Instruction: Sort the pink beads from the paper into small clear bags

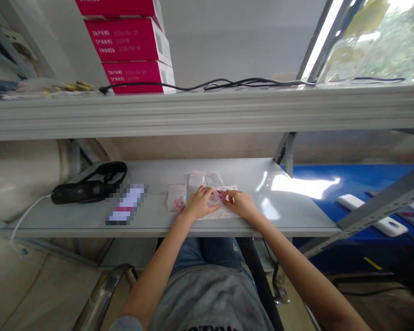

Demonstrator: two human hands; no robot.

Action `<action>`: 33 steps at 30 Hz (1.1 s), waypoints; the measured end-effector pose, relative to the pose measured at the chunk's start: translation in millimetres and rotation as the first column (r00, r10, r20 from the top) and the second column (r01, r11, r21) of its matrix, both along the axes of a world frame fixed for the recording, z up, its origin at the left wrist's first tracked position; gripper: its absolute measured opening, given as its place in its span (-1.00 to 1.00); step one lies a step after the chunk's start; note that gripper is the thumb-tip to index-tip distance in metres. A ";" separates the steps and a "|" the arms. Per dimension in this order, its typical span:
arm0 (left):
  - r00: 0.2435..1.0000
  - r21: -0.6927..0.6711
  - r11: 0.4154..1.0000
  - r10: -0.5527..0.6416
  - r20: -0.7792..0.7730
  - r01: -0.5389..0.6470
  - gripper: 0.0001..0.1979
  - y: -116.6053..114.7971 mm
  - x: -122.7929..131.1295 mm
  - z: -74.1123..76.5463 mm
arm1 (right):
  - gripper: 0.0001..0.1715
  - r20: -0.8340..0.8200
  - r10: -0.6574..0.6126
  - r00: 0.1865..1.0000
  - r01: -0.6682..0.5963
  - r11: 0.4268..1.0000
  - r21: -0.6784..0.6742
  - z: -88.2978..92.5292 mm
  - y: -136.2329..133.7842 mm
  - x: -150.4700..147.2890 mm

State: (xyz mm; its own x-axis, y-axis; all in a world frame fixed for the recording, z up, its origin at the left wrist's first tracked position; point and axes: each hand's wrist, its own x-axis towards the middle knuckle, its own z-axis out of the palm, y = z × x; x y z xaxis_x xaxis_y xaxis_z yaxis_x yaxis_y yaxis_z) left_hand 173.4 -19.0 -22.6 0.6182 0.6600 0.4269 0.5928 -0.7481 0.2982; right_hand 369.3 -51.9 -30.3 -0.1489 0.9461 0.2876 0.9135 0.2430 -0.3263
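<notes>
My left hand is closed on a clear plastic bag lying on the grey shelf. Close by on the right, my right hand pinches at a cluster of small dark-pink beads at that bag; its fingertips partly cover them. More clear bags lie flat just beyond my fingers, and whitish plastic spreads under my hands. To the left of my left hand rests a small zip bag with pink bead-like pieces inside.
A black headset-like device with a white cable and a blurred-out phone-like object lie at the left. Above runs an upper shelf edge bearing pink boxes and black cables. A white power strip sits on the blue surface at right.
</notes>
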 end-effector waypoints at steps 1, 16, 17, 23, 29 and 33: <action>1.000 -0.012 1.000 0.003 0.005 -0.003 -0.61 0.2 0.0 -0.7 | -0.79 0.016 0.003 1.000 -0.003 1.000 0.005 -0.4 -0.2 0.0; 0.998 -0.060 0.998 -0.020 0.063 0.023 -0.60 4.5 1.7 -9.0 | -0.71 -0.177 0.034 0.984 -0.043 0.998 -0.045 4.8 0.0 -6.9; 0.998 -0.062 0.998 -0.024 0.065 0.028 -0.60 4.6 1.7 -8.9 | -0.71 -0.206 0.050 0.977 -0.061 0.997 -0.048 4.0 0.8 -8.1; 0.996 -0.087 0.995 -0.033 0.081 0.040 -0.57 5.0 1.3 -8.9 | -0.70 -0.240 0.056 0.969 -0.069 0.996 -0.048 1.4 3.8 -6.7; 0.996 -0.122 0.992 -0.023 0.086 0.033 -0.52 5.7 0.9 -10.2 | -0.73 -0.087 -0.092 0.992 0.088 0.995 -0.047 1.8 4.9 2.4; 0.995 -0.126 0.991 -0.030 0.094 0.042 -0.51 6.9 0.6 -11.7 | -0.75 -0.001 -0.099 0.995 0.099 0.992 -0.077 4.2 3.2 1.1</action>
State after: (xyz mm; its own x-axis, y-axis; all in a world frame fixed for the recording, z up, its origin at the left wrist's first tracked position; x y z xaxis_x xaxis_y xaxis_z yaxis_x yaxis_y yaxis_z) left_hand 174.0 -12.1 -34.4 0.6043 0.6911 0.3964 0.5320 -0.7204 0.4450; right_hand 370.4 -48.7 -26.0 -0.0522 0.9754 0.2143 0.9303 0.1255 -0.3446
